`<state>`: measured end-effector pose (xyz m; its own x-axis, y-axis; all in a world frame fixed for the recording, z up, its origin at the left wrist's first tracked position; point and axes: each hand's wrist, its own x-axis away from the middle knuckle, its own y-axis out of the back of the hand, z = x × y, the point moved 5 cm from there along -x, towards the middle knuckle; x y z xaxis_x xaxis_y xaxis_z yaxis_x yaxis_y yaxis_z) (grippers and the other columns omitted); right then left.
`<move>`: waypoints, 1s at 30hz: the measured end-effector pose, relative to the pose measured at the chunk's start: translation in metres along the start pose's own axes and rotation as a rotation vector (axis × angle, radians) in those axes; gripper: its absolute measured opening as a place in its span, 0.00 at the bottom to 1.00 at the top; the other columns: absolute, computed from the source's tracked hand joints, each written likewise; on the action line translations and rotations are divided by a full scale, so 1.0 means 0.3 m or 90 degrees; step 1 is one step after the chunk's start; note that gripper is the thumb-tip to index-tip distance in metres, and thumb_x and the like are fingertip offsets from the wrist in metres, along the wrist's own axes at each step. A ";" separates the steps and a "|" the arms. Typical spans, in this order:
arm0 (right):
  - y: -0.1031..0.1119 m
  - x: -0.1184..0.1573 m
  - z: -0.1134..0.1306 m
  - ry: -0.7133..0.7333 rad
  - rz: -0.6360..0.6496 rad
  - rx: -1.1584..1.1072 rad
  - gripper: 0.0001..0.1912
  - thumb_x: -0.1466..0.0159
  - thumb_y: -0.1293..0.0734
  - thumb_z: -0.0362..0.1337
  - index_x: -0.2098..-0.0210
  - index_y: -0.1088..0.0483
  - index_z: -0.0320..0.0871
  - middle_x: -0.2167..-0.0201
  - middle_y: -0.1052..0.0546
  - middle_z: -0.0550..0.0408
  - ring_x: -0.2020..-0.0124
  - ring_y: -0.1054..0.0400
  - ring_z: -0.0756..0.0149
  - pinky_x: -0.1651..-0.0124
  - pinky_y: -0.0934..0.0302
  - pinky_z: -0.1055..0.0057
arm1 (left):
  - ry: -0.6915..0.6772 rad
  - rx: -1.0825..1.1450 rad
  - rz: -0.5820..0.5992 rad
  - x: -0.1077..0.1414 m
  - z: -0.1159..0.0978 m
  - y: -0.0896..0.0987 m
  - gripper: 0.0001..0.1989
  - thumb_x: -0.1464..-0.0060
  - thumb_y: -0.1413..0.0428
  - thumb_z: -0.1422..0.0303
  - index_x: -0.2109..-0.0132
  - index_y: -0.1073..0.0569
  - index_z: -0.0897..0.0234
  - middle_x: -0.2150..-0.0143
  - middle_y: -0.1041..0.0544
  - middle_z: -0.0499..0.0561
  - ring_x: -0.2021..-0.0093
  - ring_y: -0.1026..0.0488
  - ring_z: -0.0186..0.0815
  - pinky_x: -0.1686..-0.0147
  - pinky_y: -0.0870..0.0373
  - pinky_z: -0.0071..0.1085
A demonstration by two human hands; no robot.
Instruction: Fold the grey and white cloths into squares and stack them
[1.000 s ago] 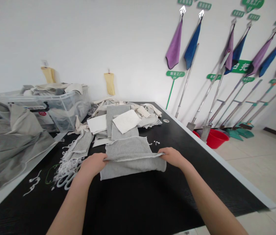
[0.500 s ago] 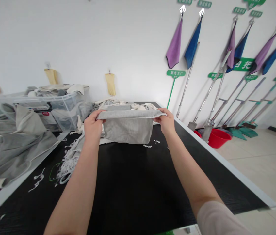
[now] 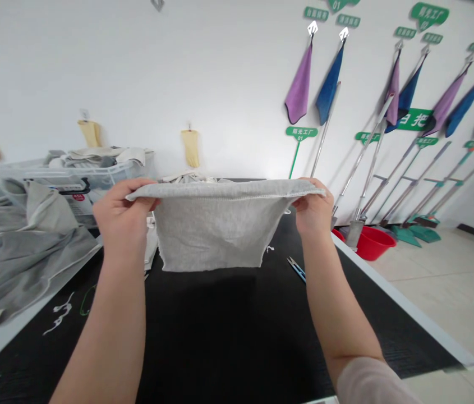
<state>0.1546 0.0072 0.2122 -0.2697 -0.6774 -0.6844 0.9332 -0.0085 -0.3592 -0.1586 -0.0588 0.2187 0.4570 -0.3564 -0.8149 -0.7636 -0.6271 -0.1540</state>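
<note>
A grey cloth (image 3: 215, 230) with a stitched edge is stretched between my two hands above the black table (image 3: 220, 331). My left hand (image 3: 125, 210) pinches its left end, and my right hand (image 3: 313, 209) grips the right end. The upper edge is folded over towards me, while the lower part hangs down. Right of the cloth, small thread snips (image 3: 297, 269) with blue handles lie on the table, partly hidden by my right forearm. Behind the cloth, more pale fabric (image 3: 186, 177) shows just over its top edge.
On the left stand a clear plastic bin (image 3: 114, 175) full of cloths and a heap of grey fabric (image 3: 22, 247). White thread scraps (image 3: 60, 314) lie on the table. Beyond the right table edge are a red bucket (image 3: 374, 243), mops and dustpans (image 3: 422, 234).
Both hands have lifted the cloth nearer to me and moved farther apart, pulling it wider. The thread snips have come into view by the right forearm.
</note>
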 end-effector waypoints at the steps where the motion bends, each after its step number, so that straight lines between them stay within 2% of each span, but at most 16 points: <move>1: 0.001 0.004 0.025 0.005 0.002 -0.005 0.03 0.54 0.39 0.31 0.78 0.34 0.43 0.84 0.37 0.64 0.83 0.42 0.78 0.82 0.47 0.81 | 0.010 0.024 -0.016 0.000 -0.019 0.015 0.03 0.58 0.46 0.71 0.71 0.29 0.59 0.80 0.34 0.41 0.80 0.37 0.23 0.81 0.42 0.24; 4: -0.005 0.011 0.103 0.011 0.017 0.003 0.01 0.54 0.38 0.33 0.80 0.35 0.43 0.85 0.36 0.63 0.82 0.41 0.76 0.81 0.46 0.79 | 0.040 0.094 -0.030 -0.010 -0.079 0.050 0.04 0.56 0.46 0.70 0.75 0.31 0.56 0.83 0.36 0.40 0.82 0.38 0.24 0.81 0.44 0.25; 6: -0.016 0.010 0.135 -0.012 0.028 -0.002 0.01 0.55 0.38 0.33 0.82 0.36 0.43 0.85 0.35 0.62 0.82 0.40 0.75 0.79 0.44 0.78 | 0.086 0.137 0.003 -0.022 -0.092 0.058 0.06 0.55 0.47 0.70 0.78 0.33 0.58 0.84 0.38 0.41 0.84 0.40 0.23 0.83 0.47 0.25; 9: -0.038 0.008 0.090 -0.105 0.059 -0.029 0.02 0.56 0.37 0.33 0.81 0.36 0.42 0.83 0.33 0.61 0.81 0.38 0.73 0.77 0.42 0.76 | 0.231 0.148 0.110 -0.033 -0.018 0.038 0.12 0.56 0.47 0.67 0.82 0.39 0.63 0.88 0.44 0.42 0.88 0.48 0.22 0.87 0.54 0.22; 12: -0.052 0.022 -0.091 -0.235 0.137 0.076 0.09 0.54 0.37 0.38 0.74 0.34 0.41 0.79 0.30 0.58 0.79 0.36 0.70 0.76 0.42 0.73 | 0.399 0.063 0.257 -0.009 0.158 -0.002 0.15 0.59 0.46 0.64 0.83 0.43 0.65 0.91 0.47 0.41 0.90 0.53 0.21 0.90 0.60 0.19; 14: -0.036 0.053 -0.261 -0.336 0.204 0.279 0.14 0.49 0.42 0.41 0.66 0.36 0.40 0.74 0.28 0.55 0.77 0.35 0.70 0.75 0.41 0.73 | 0.461 -0.004 0.309 0.023 0.296 -0.020 0.16 0.60 0.47 0.63 0.83 0.44 0.65 0.91 0.47 0.40 0.91 0.55 0.20 0.91 0.60 0.19; 15: -0.022 0.078 -0.347 -0.391 0.259 0.410 0.17 0.47 0.44 0.42 0.62 0.37 0.41 0.72 0.28 0.54 0.76 0.34 0.70 0.74 0.40 0.72 | 0.487 -0.046 0.309 0.044 0.366 -0.022 0.16 0.61 0.47 0.62 0.83 0.44 0.66 0.91 0.46 0.40 0.91 0.54 0.20 0.91 0.59 0.19; 17: 0.009 0.127 -0.483 -0.441 0.316 0.485 0.19 0.47 0.44 0.42 0.58 0.38 0.40 0.70 0.28 0.52 0.74 0.33 0.68 0.72 0.39 0.70 | 0.540 -0.164 0.302 0.101 0.498 -0.018 0.12 0.61 0.48 0.62 0.78 0.39 0.67 0.87 0.39 0.43 0.90 0.47 0.22 0.90 0.52 0.19; 19: 0.050 0.181 -0.579 -0.468 0.361 0.558 0.23 0.48 0.42 0.42 0.53 0.42 0.42 0.64 0.29 0.50 0.69 0.33 0.65 0.66 0.40 0.66 | 0.601 -0.292 0.347 0.179 0.610 -0.012 0.14 0.60 0.49 0.63 0.66 0.35 0.67 0.77 0.30 0.48 0.82 0.35 0.27 0.84 0.41 0.22; 21: 0.095 0.238 -0.636 -0.481 0.416 0.641 0.26 0.50 0.39 0.42 0.51 0.42 0.43 0.57 0.32 0.48 0.58 0.37 0.60 0.57 0.44 0.63 | 0.618 -0.355 0.369 0.249 0.689 -0.001 0.22 0.63 0.48 0.63 0.57 0.37 0.66 0.66 0.28 0.54 0.71 0.30 0.35 0.77 0.36 0.27; 24: 0.148 0.333 -0.682 -0.503 0.545 0.733 0.26 0.51 0.38 0.44 0.53 0.39 0.44 0.49 0.39 0.48 0.48 0.48 0.55 0.49 0.55 0.58 | 0.531 -0.454 0.456 0.325 0.757 0.009 0.26 0.62 0.48 0.62 0.53 0.37 0.67 0.55 0.32 0.59 0.58 0.33 0.41 0.66 0.37 0.30; 27: 0.178 0.415 -0.704 -0.515 0.677 0.788 0.28 0.51 0.40 0.50 0.51 0.42 0.52 0.44 0.47 0.56 0.44 0.58 0.54 0.48 0.64 0.50 | 0.462 -0.512 0.556 0.375 0.789 0.015 0.25 0.58 0.52 0.59 0.53 0.36 0.67 0.54 0.32 0.58 0.56 0.34 0.40 0.61 0.39 0.28; 30: 0.200 0.435 -0.720 -0.502 0.732 0.863 0.29 0.47 0.45 0.52 0.47 0.52 0.54 0.42 0.56 0.59 0.42 0.66 0.56 0.49 0.72 0.45 | 0.453 -0.512 0.626 0.407 0.798 0.013 0.23 0.58 0.53 0.57 0.55 0.35 0.64 0.57 0.30 0.55 0.58 0.33 0.38 0.61 0.39 0.28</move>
<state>0.1242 0.0770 -0.0358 0.2968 -0.8951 0.3327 0.1982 0.3986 0.8955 -0.2149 0.0613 -0.0153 0.2181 -0.9731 0.0749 -0.5482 -0.0586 0.8343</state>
